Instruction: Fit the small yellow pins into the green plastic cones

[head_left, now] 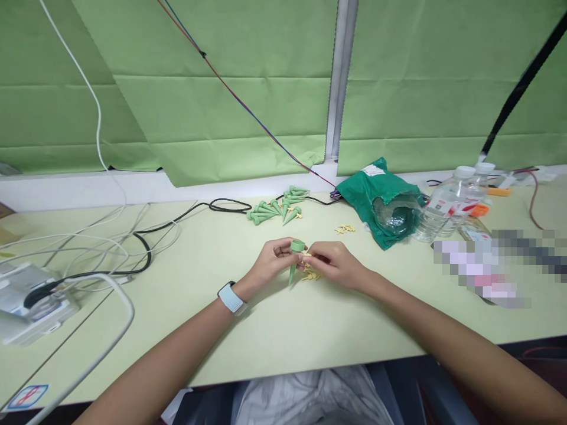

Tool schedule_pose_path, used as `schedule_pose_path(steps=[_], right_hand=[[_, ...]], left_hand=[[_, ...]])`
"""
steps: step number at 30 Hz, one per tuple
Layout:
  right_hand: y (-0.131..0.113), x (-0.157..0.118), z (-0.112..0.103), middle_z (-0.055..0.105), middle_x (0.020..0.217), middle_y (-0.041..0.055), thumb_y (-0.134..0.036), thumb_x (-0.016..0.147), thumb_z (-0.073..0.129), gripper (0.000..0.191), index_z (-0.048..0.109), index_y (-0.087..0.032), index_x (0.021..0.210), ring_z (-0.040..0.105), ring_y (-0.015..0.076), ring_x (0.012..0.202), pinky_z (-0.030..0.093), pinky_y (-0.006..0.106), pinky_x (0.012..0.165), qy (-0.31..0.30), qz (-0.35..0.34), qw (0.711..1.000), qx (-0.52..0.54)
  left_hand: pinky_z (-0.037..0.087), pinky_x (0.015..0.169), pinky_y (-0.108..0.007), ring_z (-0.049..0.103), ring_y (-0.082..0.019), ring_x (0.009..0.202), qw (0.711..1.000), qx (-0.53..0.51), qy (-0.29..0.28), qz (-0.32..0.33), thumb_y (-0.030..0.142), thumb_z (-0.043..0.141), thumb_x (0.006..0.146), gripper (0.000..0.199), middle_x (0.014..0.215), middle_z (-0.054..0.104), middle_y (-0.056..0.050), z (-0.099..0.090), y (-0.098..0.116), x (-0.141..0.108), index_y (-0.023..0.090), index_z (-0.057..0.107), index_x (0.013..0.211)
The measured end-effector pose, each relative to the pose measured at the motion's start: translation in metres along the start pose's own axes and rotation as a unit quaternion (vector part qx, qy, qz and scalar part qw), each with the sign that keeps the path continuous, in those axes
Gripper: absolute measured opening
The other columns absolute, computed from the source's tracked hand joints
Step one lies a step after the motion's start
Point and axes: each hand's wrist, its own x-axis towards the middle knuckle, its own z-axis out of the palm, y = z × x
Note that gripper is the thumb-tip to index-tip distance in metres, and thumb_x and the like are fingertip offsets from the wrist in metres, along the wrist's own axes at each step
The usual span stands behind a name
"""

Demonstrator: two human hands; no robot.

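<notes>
My left hand (270,262) is shut on a green plastic cone-shaped spike (293,262), which stands point down with its round collar at the top. My right hand (334,264) meets the spike's top, its fingertips pinching a small yellow plastic piece (305,252) against the collar. Just below my right hand lies a small heap of similar yellow pieces (311,275). Further back, a loose pile of several green spikes (277,206) lies on the pale green table (283,330). A few yellow pieces (344,229) lie near the bag.
A green plastic bag (383,203) and two clear plastic bottles (447,203) stand at the back right. Black and white cables (142,248) run across the left side towards a white device (31,301). A green blind (221,88) hangs behind the table.
</notes>
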Motion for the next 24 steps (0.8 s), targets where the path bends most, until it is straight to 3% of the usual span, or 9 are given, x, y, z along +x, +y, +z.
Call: schedule_pose_path(steps=[4,11,16,20,24], right_hand=[[-0.002,0.0,0.002,0.065,0.074,0.0001,-0.031,0.108,0.049,0.035,0.075,-0.02,0.088,0.054,0.0124,0.063,0.038,0.025,0.061,0.005,0.033,0.999,0.034],[0.003,-0.004,0.007,0.06,0.074,0.0014,-0.023,0.104,0.053,0.024,0.066,-0.019,0.085,0.051,0.0129,0.063,0.037,0.027,0.062,0.054,-0.074,0.993,-0.07],[0.007,-0.007,0.012,0.06,0.078,0.0011,-0.02,0.102,0.055,0.013,0.06,-0.02,0.09,0.049,0.0123,0.062,0.037,0.026,0.06,0.085,-0.091,0.988,-0.096],[0.005,-0.007,0.014,0.06,0.075,-0.0006,-0.026,0.101,0.059,0.01,0.063,-0.02,0.094,0.051,0.0122,0.062,0.038,0.026,0.061,0.087,-0.029,0.994,-0.063],[0.005,-0.004,0.013,0.057,0.066,-0.0021,-0.027,0.104,0.053,0.03,0.062,-0.02,0.077,0.049,0.0118,0.06,0.035,0.027,0.059,0.069,0.029,0.997,-0.032]], left_hand=[[0.054,0.075,-0.03,0.067,-0.017,0.075,1.0,0.009,0.013,0.016,0.033,0.075,0.09,0.02,0.08,0.069,-0.005,0.001,0.003,0.0,0.014,0.07,0.094],[0.054,0.075,-0.03,0.068,-0.017,0.075,1.0,0.005,0.007,-0.001,0.034,0.075,0.09,0.02,0.079,0.067,-0.004,0.001,0.0,-0.001,0.015,0.067,0.09],[0.053,0.072,-0.028,0.065,-0.016,0.071,1.0,-0.011,0.014,-0.018,0.034,0.076,0.088,0.021,0.077,0.067,-0.004,0.001,-0.002,0.0,0.015,0.068,0.088],[0.052,0.072,-0.028,0.065,-0.016,0.072,1.0,0.002,0.027,-0.01,0.035,0.079,0.086,0.023,0.077,0.067,-0.004,0.003,-0.001,0.0,0.015,0.069,0.089],[0.053,0.072,-0.029,0.066,-0.016,0.072,1.0,0.006,0.026,-0.013,0.036,0.079,0.086,0.024,0.08,0.067,-0.004,0.004,-0.002,0.0,0.015,0.069,0.09]])
